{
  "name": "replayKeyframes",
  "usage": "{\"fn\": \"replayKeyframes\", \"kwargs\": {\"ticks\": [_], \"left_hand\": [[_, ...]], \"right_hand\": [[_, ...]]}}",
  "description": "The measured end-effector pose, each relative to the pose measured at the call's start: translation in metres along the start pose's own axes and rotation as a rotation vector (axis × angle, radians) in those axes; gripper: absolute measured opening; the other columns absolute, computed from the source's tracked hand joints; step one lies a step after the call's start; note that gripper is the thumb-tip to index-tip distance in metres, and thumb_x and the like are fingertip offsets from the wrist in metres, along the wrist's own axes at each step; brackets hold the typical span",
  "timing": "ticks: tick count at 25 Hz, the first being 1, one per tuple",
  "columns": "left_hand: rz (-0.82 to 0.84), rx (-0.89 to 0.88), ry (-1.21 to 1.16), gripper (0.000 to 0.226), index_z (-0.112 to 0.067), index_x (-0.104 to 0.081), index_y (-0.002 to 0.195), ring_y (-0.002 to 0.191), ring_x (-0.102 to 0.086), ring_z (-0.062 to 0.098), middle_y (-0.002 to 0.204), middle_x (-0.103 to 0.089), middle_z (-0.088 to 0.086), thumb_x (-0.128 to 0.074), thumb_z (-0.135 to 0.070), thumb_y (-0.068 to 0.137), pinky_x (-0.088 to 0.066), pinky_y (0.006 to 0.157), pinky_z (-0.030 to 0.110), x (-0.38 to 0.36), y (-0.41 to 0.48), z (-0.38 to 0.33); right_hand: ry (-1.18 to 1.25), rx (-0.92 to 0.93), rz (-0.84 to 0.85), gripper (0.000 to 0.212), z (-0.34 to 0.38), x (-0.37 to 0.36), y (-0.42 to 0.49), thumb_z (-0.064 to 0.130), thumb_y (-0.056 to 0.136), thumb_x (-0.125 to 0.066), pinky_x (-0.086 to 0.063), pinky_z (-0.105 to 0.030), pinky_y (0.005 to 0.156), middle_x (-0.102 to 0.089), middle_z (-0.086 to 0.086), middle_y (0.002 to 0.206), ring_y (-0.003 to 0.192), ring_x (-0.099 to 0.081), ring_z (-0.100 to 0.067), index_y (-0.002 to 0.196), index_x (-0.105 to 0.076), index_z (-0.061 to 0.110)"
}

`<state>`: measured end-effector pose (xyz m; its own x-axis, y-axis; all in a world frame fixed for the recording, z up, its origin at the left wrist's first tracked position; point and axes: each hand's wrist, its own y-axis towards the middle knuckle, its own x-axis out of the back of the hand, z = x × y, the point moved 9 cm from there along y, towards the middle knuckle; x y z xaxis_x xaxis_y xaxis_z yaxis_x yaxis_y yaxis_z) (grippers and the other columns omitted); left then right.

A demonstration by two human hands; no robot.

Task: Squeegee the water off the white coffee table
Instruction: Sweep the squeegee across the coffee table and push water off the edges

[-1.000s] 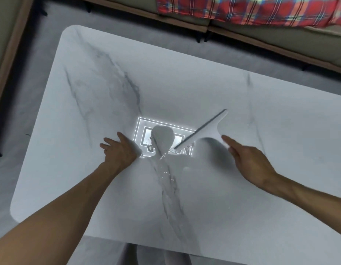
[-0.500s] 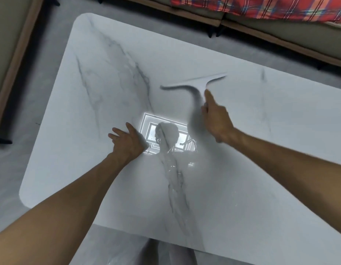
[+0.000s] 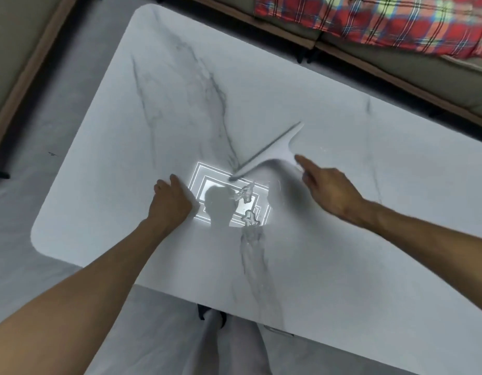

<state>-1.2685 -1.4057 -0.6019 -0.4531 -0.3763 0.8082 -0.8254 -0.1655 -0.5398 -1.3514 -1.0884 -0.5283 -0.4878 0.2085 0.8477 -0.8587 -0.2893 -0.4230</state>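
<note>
Back comes the squeegee (image 3: 275,154) to mid-frame, blade slanted, right hand (image 3: 331,190) gripping its handle, forefinger straight; left hand (image 3: 169,201) lies flat on the coffee table (image 3: 342,266). Water (image 3: 246,196) below could escape round the blade's lower tip.

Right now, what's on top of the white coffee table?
White squeegee held by the right hand, water puddles near it, the left hand resting. Handle and tabletop under the hands are covered.

Single head-worn wide-angle view, looking steeply down from close above the white bench (image 3: 342,253), its near edge low in frame, sofa (image 3: 437,77) just beyond its far edge
</note>
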Motion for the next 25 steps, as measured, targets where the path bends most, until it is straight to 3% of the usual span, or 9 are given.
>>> {"fn": "replayKeyframes", "kwargs": {"ticks": [1,3,7,11,18,21,25], "left_hand": [[0.006,0.047,-0.001,0.054,0.02,-0.034,0.132,0.113,-0.051,0.043,0.138,-0.034,0.041,-0.012,0.022,0.083,-0.042,0.088,0.039,-0.011,-0.014,0.016],[-0.013,0.132,-0.008,0.048,0.006,-0.032,0.137,0.121,-0.047,0.039,0.139,-0.037,0.029,-0.033,0.002,0.089,-0.033,0.083,0.034,-0.024,-0.034,0.044],[0.068,0.146,-0.095,0.061,-0.001,-0.027,0.143,0.128,-0.043,0.038,0.143,-0.035,0.026,-0.05,-0.003,0.086,-0.041,0.1,0.044,-0.043,-0.049,0.069],[0.116,0.164,-0.184,0.068,-0.003,-0.022,0.147,0.132,-0.039,0.038,0.148,-0.029,0.026,-0.053,-0.006,0.086,-0.038,0.104,0.045,-0.046,-0.044,0.073],[0.157,0.232,-0.223,0.07,-0.006,-0.02,0.149,0.139,-0.029,0.043,0.152,-0.021,0.028,-0.053,-0.01,0.087,-0.031,0.11,0.05,-0.048,-0.045,0.065],[0.056,0.229,-0.296,0.059,-0.005,-0.031,0.142,0.124,-0.044,0.043,0.136,-0.042,0.029,-0.048,-0.005,0.085,-0.04,0.098,0.043,-0.034,-0.049,0.072],[-0.101,0.357,-0.458,0.057,-0.017,-0.039,0.14,0.094,-0.058,0.038,0.118,-0.061,0.023,-0.038,-0.002,0.085,-0.045,0.078,0.033,-0.019,-0.07,0.116]], "right_hand": [[0.013,-0.025,-0.042,0.045,0.011,0.005,0.018,0.029,0.099,-0.035,-0.048,-0.043,0.078,-0.067,-0.025,0.103,0.091,-0.061,-0.046,0.143,-0.033,0.03],[0.08,-0.118,-0.054,0.041,0.037,0.0,0.055,0.026,0.098,-0.031,-0.044,-0.039,0.072,-0.064,-0.026,0.099,0.088,-0.059,-0.046,0.139,-0.034,0.024],[0.287,-0.232,-0.048,0.042,0.092,-0.043,0.063,0.02,0.093,-0.03,-0.047,-0.04,0.069,-0.061,-0.024,0.099,0.084,-0.059,-0.042,0.134,-0.035,0.023],[0.094,-0.012,0.086,0.052,0.106,-0.081,-0.01,0.024,0.091,-0.038,-0.041,-0.035,0.066,-0.066,-0.016,0.093,0.08,-0.061,-0.04,0.142,-0.029,0.034],[-0.254,-0.083,0.195,0.046,0.004,-0.047,-0.097,0.033,0.099,-0.029,-0.048,-0.038,0.073,-0.068,-0.001,0.112,0.094,-0.062,-0.031,0.142,-0.027,0.05],[-0.196,0.035,0.143,0.045,0.035,-0.038,-0.08,0.038,0.099,-0.029,-0.048,-0.037,0.073,-0.068,0.002,0.111,0.096,-0.062,-0.03,0.141,-0.026,0.053],[-0.17,0.424,0.269,0.042,0.157,-0.104,-0.053,0.046,0.1,-0.028,-0.037,-0.031,0.067,-0.061,0.008,0.101,0.095,-0.061,-0.023,0.14,-0.025,0.057]]}}
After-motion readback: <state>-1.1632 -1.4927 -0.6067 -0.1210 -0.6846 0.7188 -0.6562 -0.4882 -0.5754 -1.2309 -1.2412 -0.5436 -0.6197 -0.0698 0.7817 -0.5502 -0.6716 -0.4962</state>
